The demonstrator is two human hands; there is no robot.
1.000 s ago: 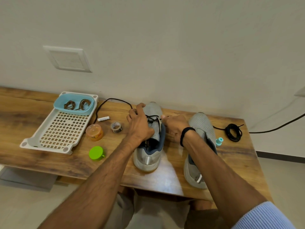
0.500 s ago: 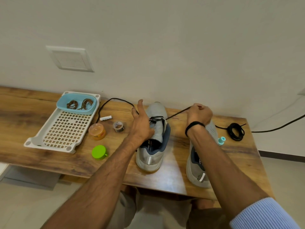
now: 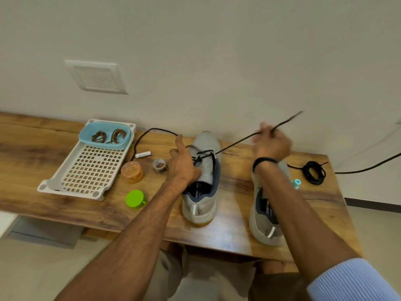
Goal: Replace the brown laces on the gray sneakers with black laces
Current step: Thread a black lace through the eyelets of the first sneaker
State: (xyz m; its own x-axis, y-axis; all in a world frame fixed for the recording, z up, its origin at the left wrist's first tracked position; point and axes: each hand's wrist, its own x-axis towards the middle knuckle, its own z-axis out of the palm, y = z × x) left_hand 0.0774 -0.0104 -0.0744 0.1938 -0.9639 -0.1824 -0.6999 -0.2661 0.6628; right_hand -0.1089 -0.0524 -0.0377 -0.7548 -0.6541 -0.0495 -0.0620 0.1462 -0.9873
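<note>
Two gray sneakers stand on the wooden table [image 3: 230,231]. The left sneaker [image 3: 205,192] has a black lace [image 3: 234,144] threaded through its front eyelets. My left hand [image 3: 184,164] rests on that sneaker's left side, index finger stretched out. My right hand [image 3: 271,142], blurred, pinches the lace's right end and holds it taut up and to the right. The lace's other end trails off to the left across the table. The right sneaker [image 3: 263,213] has no lace that I can see. A coiled black lace [image 3: 314,172] lies at the far right. Brown laces [image 3: 108,135] sit in a blue tub.
A white slotted tray [image 3: 86,170] holds the blue tub [image 3: 104,144] at the left. An orange jar [image 3: 132,171], a tape roll [image 3: 160,165], a small white battery [image 3: 143,154], a green lid [image 3: 135,198] and a teal item [image 3: 296,183] lie around the sneakers. A black cable [image 3: 368,167] runs right.
My right hand has left the left sneaker and pulled the black lace out up and to the right. My left hand opened, its index finger now stretched out.
</note>
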